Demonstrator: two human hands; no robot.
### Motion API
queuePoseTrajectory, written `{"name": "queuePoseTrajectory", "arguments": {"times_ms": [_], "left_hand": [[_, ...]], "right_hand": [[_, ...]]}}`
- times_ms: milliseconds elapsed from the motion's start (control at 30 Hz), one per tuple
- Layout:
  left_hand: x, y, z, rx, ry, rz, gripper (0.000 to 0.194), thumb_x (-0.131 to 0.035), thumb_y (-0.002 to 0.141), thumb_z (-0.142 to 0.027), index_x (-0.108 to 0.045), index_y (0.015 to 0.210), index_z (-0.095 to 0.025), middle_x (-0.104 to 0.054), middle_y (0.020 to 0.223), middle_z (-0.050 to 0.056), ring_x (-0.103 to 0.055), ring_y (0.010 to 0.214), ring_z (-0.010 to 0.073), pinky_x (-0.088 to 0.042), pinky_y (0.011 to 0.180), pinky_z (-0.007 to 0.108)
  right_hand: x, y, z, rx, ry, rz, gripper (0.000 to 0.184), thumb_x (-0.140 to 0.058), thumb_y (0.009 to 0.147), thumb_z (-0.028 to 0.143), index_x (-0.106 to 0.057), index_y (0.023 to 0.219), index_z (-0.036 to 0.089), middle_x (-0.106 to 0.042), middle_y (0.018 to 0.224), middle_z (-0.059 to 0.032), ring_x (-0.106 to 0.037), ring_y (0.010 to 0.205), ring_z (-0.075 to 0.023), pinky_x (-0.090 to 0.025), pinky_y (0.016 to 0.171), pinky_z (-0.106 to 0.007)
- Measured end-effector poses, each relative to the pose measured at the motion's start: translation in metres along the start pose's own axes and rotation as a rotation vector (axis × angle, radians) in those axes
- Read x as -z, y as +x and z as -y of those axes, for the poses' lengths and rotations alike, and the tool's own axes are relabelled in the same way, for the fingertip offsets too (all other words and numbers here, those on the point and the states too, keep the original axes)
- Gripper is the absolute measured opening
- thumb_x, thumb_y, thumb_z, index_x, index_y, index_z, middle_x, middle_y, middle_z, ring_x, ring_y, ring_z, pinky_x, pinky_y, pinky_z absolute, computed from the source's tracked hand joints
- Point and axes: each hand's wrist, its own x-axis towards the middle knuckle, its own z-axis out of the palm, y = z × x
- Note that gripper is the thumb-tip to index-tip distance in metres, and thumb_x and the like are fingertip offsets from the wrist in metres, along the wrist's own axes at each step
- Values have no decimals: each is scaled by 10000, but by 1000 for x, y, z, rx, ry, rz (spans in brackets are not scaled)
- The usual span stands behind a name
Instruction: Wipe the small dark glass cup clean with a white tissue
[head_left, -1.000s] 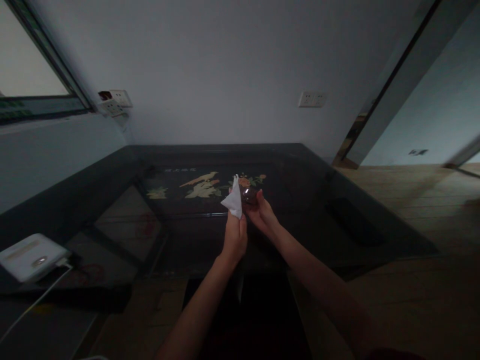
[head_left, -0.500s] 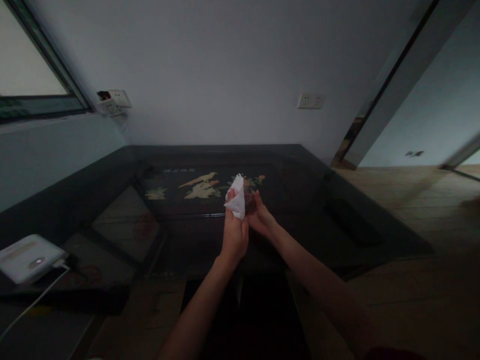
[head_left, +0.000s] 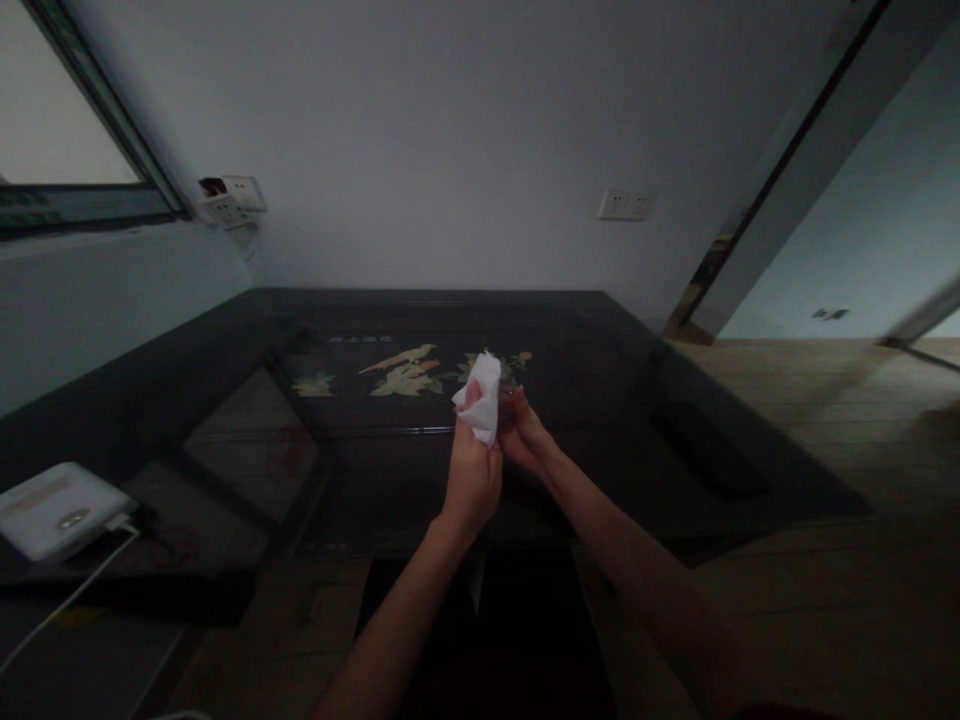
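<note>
Above the dark table (head_left: 600,460), my left hand (head_left: 474,480) is closed on a white tissue (head_left: 486,395), with the thumb pressed into its folds. The tissue lies against the left side of a small see-through object (head_left: 508,400), which looks like a glass or cup. My right hand (head_left: 529,435) is wrapped round that object from the right, fingertips at its upper edge. Most of the object is hidden by the tissue and fingers, and the dim light blurs its outline.
A white box-shaped device (head_left: 64,510) with a cable stands at the table's left. A flat black object (head_left: 709,448) lies at the right. Wall sockets (head_left: 627,205) sit above the far edge. The tabletop bears a bird-and-flower picture (head_left: 405,372).
The tissue and my left hand have shifted slightly right, and the tissue now covers more of the see-through object. My right hand has barely moved. The view has shifted a little.
</note>
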Motion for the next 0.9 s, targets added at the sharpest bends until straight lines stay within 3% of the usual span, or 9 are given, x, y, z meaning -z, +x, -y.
{"name": "queuePoseTrajectory", "arguments": {"times_ms": [100,167,233,300,367,433,567,700,900], "left_hand": [[4,-8,-8,-14,63,-49,427,-336,893,-157,-458,1301,-144,-539,1293,142,-443,1277,217,-287,1117,401],[13,-12,-8,59,105,-151,305,-328,909,-184,-592,1053,-128,-661,962,122,-617,974,198,-455,938,343],[24,-12,-5,111,170,-240,285,-348,913,-213,-588,775,-147,-608,658,56,-593,645,162,-502,717,295],[34,-9,-2,110,245,-317,280,-386,899,-224,-545,677,-165,-523,542,14,-534,546,150,-484,640,287],[40,-3,-2,57,286,-318,247,-391,888,-194,-575,727,-158,-561,601,33,-583,637,166,-497,714,303],[40,2,-5,-13,272,-223,274,-352,884,-129,-617,951,-146,-654,863,94,-625,925,189,-475,906,338],[25,-2,-10,-135,282,46,609,-263,839,1,-326,1411,-197,-415,1437,110,-308,1381,189,-286,1136,438],[12,-16,-7,-171,441,230,758,-295,766,50,-127,1477,-149,-253,1521,150,-133,1434,225,-249,1140,496],[8,-18,-6,-204,561,312,738,-333,782,4,-105,1475,-110,-254,1516,161,-128,1429,237,-260,1134,487]], "right_hand": [[1,1,3,-44,56,-83,473,-534,786,633,-683,875,194,-735,825,-57,-666,938,-221,-518,840,-360],[0,0,5,-72,67,-82,552,-455,801,679,-681,875,181,-733,826,-76,-671,911,-224,-529,817,-375],[-2,-1,7,-102,56,-38,638,-400,797,720,-674,922,158,-730,874,-112,-669,914,-238,-537,801,-395],[-5,-3,8,-122,37,10,711,-359,787,751,-664,965,134,-722,922,-145,-666,931,-255,-542,784,-405],[-6,-4,8,-134,24,28,743,-330,783,766,-662,970,129,-721,927,-153,-667,929,-261,-545,768,-404],[-5,-4,7,-144,35,13,737,-306,789,767,-665,957,146,-726,896,-131,-670,917,-254,-541,777,-406],[-7,-4,6,-151,106,-60,680,-310,809,738,-658,983,181,-727,891,-85,-653,978,-238,-505,880,-409],[-12,-5,8,-169,132,-122,655,-322,826,706,-660,975,165,-726,879,-81,-652,985,-230,-481,935,-392],[5,0,0,-197,115,-84,530,-462,794,657,-660,866,171,-719,776,-58,-676,879,-217,-500,925,-384]]}}
